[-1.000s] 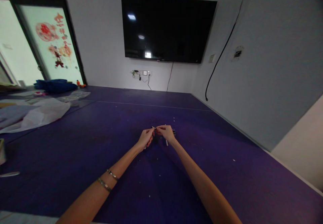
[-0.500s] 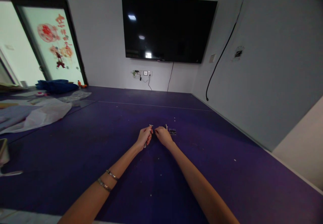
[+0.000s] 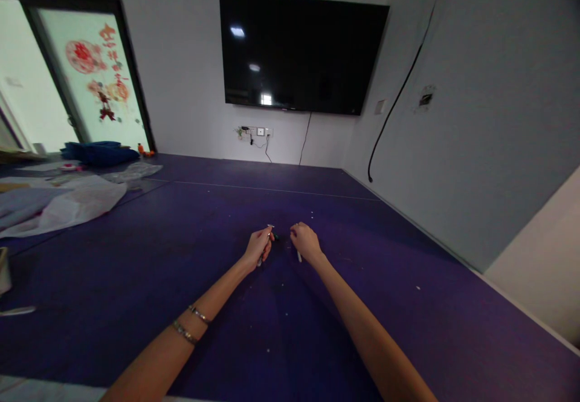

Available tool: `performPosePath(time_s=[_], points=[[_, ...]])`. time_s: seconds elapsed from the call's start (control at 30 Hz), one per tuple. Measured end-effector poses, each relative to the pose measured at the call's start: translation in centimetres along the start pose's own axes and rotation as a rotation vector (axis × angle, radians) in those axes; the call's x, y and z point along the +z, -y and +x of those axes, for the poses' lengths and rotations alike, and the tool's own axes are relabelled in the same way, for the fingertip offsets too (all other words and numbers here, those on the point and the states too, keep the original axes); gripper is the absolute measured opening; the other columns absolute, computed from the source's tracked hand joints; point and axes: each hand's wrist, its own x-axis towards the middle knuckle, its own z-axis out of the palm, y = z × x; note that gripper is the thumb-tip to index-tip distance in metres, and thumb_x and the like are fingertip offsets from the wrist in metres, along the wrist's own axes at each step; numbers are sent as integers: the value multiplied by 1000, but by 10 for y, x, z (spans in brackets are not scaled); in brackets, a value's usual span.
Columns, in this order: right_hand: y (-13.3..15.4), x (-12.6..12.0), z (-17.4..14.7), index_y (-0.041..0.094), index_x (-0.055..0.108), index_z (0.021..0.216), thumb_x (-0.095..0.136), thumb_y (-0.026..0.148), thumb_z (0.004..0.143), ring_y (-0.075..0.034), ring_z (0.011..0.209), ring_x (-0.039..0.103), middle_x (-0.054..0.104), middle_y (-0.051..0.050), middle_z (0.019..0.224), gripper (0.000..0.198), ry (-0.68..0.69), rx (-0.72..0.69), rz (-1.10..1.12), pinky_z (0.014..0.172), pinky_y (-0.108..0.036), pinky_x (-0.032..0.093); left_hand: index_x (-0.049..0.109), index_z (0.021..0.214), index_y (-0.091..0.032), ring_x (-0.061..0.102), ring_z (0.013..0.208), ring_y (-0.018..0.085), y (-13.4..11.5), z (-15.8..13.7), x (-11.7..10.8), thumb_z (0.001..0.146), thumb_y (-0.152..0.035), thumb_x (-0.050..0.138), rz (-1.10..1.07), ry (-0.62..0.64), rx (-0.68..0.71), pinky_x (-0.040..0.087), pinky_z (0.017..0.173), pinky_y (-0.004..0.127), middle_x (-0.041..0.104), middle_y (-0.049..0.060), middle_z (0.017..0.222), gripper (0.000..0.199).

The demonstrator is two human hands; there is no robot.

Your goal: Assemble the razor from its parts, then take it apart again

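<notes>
Left hand [image 3: 258, 246] gripped a slim silvery tool [image 3: 266, 243], long axis pointing away, tip toward right hand [image 3: 306, 242], fingers curled on a white stick [image 3: 299, 256], hands near, apart

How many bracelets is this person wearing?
2, both on the left forearm: one bracelet nearer the left hand, the other bracelet just behind it toward the elbow. The right arm shows none.
</notes>
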Motion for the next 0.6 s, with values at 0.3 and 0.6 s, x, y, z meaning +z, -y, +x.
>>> performPosePath(time_s=[0.3,0.6], points=[[-8,6,-18,17,55,114,44,27,84,-24,93,62,66,-14,99,34,181,111,6,75,-32,45,54,73,-15,35,26,6,-3,0,6,78,-35,38,39,-8,8,24,28,17,43,-7,40,27],[-28,-10,-9,14,56,114,41,17,82,-22,88,63,66,-15,99,36,31,108,130,76,-30,45,54,86,-15,54,46,10,-13,11,7,75,-35,51,105,119,80,40,41,20,59,0,64,23]])
